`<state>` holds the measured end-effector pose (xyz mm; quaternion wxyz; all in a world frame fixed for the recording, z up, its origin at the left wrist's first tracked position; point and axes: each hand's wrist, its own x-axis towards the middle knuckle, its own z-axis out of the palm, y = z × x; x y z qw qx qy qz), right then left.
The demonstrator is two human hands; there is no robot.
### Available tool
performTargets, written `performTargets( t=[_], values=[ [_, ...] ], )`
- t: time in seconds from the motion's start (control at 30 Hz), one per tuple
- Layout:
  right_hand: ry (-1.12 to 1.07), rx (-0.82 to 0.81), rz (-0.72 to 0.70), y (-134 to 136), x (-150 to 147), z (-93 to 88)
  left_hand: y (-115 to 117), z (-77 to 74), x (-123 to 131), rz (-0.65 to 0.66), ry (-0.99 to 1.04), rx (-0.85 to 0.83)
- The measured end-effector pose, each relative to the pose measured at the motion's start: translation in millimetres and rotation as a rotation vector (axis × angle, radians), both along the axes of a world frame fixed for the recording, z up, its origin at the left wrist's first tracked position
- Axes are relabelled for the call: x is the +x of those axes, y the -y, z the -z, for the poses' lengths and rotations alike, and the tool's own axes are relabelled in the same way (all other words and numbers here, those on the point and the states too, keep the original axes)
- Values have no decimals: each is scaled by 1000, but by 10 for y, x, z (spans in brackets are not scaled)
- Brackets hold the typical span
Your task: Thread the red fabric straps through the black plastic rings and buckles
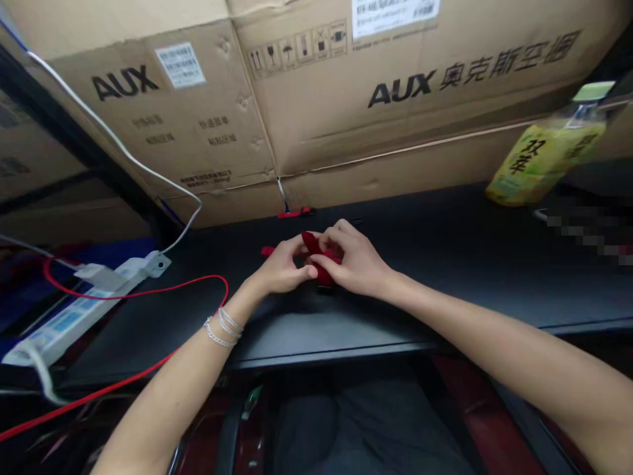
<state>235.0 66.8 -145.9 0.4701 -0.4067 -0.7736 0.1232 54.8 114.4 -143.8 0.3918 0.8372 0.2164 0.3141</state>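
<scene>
Over the middle of a matte black desk [445, 264], the bare left hand [279, 267] and bare right hand [359, 260] clamp together on a crumpled red cloth [324, 277], apparently pinching it from both sides to steady it.

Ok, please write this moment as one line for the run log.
left hand: pinching red fabric | right hand: holding same fabric | under hands: black desk | nearby: red cable, power strip
</scene>
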Motion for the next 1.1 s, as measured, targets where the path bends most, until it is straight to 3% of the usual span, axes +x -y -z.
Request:
performTargets(
  t=[0.27, 0.7, 0.83, 1.1],
  values=[
    [-32, -10, -4, -5, -6, -4, 36, -28, -23, -72, -152, 120],
    [-11, -15, 22, -13, 0, 6, 66, -96, -12, -110, -287, 98],
    [-12, -10, -21, 4, -17, -4, 35, -88, -20, -42, -402, -8],
    [-87, -218, -170, 52, -34, -21, -49, -8, -19, 114, -379, -235]
  ],
)
